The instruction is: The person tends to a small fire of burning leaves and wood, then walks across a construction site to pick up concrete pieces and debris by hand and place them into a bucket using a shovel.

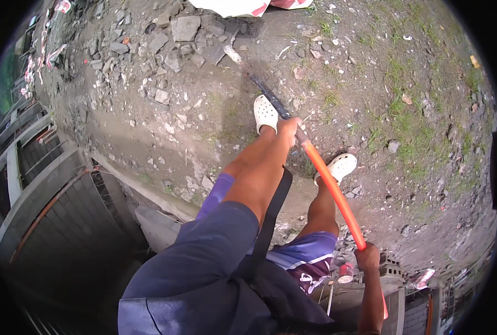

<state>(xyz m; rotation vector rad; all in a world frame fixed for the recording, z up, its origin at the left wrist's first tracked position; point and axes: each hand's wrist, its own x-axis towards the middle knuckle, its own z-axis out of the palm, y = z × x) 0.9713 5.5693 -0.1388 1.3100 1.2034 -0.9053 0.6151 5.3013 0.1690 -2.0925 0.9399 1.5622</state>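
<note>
A long, slender tool with an orange shaft (336,190) runs slantwise ahead of me. Its dark front part (269,96) narrows toward the ground. Whether the shaft is a stiff pole or a hose I cannot tell; it looks bowed. My left hand (289,129) is closed around the dark part, just ahead of where the orange begins. Farther back, my right hand (367,257) wraps the orange shaft, and the rear end shows below that forearm. Past the tip lies a blurred whitish patch (233,54) on the dirt, its nature unclear.
Two white clogs (266,115) are on my feet, left one farther forward. Broken stones (185,28) lie far left, a white sack (229,5) at the far edge. Grass (407,131) grows to the right. A concrete ledge (148,190) drops off at left. A red can (345,272) stands near right.
</note>
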